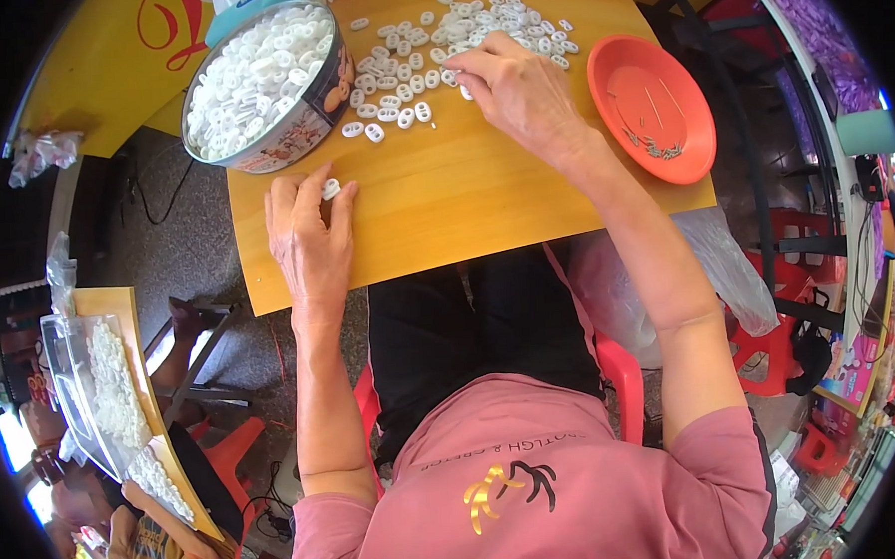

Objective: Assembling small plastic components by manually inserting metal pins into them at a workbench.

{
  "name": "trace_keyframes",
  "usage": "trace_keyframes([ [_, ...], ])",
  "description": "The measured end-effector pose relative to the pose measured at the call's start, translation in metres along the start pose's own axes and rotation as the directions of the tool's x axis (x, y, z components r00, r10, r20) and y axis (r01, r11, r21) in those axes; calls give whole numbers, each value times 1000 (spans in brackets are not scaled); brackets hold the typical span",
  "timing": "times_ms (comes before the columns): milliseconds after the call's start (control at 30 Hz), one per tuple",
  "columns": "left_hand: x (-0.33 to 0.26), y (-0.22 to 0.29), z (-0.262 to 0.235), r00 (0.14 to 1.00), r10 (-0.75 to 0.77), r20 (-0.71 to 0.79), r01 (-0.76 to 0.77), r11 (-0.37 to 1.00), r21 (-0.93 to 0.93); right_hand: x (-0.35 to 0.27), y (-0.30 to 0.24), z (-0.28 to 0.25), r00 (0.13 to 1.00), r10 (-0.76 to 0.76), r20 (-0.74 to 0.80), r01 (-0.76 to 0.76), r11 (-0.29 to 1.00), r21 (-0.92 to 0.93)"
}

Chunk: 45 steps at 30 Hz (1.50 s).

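White plastic pieces, sorted by two hands on a wooden desk

White plastic pieces (pixel 457 39), small ovals with two holes each, lie scattered over the far part of the desk (pixel 464 199); there are several dozen of them, too many for me to count one by one. From where I watch, the right hand (pixel 519 91) rests on the near edge of that scatter, its fingers (pixel 473 69) curled down onto the pieces. I cannot tell whether they have hold of one or only press on them.

My left hand (pixel 311 231) lies flat near the desk's left edge, well apart from the scatter. One single piece (pixel 331 189) sits pinched between the tips of the thumb and forefinger, the other fingers loosely bent.

One round tin (pixel 264 83) stands at the far left corner of the desk, heaped with more of the same white pieces, again beyond counting. One orange plate (pixel 652 106) sits at the right edge, just beside the right wrist, holding a small bunch of thin metal pins.

Lower left, away from the desk, one clear tray (pixel 98 395) on a second wooden board carries two heaps of white pieces, and another person's hand (pixel 137 493) is near it.
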<state>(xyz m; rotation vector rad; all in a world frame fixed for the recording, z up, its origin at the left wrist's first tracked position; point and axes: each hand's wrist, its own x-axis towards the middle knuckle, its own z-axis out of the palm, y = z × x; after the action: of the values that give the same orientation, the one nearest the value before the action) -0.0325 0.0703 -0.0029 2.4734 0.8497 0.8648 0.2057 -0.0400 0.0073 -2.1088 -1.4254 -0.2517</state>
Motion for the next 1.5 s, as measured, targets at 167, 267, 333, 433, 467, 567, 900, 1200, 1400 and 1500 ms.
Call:
trace_keyframes([
  [167,0,-1,-1,1000,23,3,-23,999,42,12,4,1,988,-49,144,69,989,-134],
  [267,-1,-2,-1,997,75,-29,-74,997,38,16,3,-5,981,-79,179,104,986,-134],
  [333,0,0,-3,998,54,-16,-53,998,43,16,1,-9,974,-61,220,86,991,-105],
  [433,0,1,-3,1000,12,-21,-11,1000,9,16,2,-12,959,-65,277,97,990,-105],
  [467,0,1,-3,1000,11,-22,-11,1000,9,15,2,-11,959,-66,277,98,990,-105],
  [567,0,4,-2,994,36,-107,-38,999,-18,13,6,-11,967,-133,218,144,989,-36],
  [900,5,42,20,981,166,-102,-189,938,-291,10,9,-25,949,-102,298,89,994,56],
  [1200,34,68,56,976,204,-75,-217,912,-349,-2,11,-44,947,160,280,-256,901,350],
  [1400,55,66,63,925,373,70,-374,928,-5,-23,6,-58,946,52,320,-120,973,196],
  [1500,64,64,67,880,448,156,-459,887,44,-31,4,-56,927,63,371,-137,974,178],
])
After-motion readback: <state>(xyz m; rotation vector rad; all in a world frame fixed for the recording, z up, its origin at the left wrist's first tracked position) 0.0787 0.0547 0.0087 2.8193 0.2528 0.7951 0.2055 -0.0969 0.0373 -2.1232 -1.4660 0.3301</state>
